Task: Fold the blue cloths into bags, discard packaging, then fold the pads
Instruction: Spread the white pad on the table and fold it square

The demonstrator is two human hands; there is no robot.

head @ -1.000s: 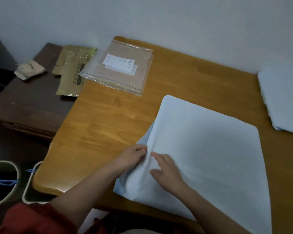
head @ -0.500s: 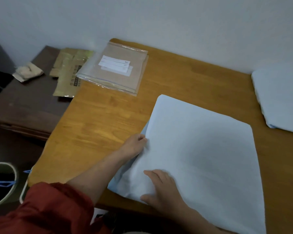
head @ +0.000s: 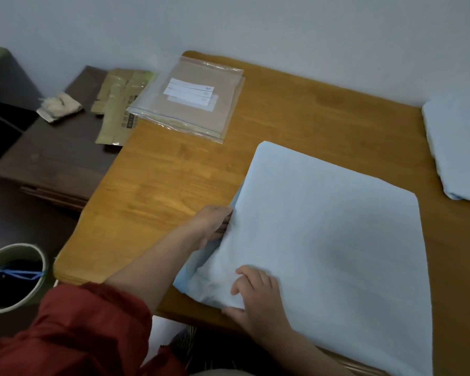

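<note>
The blue cloth (head: 323, 226) lies flat on the wooden table (head: 160, 185). My left hand (head: 213, 222) grips its left edge, fingers curled into the fold. My right hand (head: 257, 297) pinches the near-left corner, fingers on top, thumb at the edge.

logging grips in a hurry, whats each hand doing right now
Left hand: closed, gripping the left edge of the blue cloth.
Right hand: closed, pinching the same cloth's near corner.
</note>
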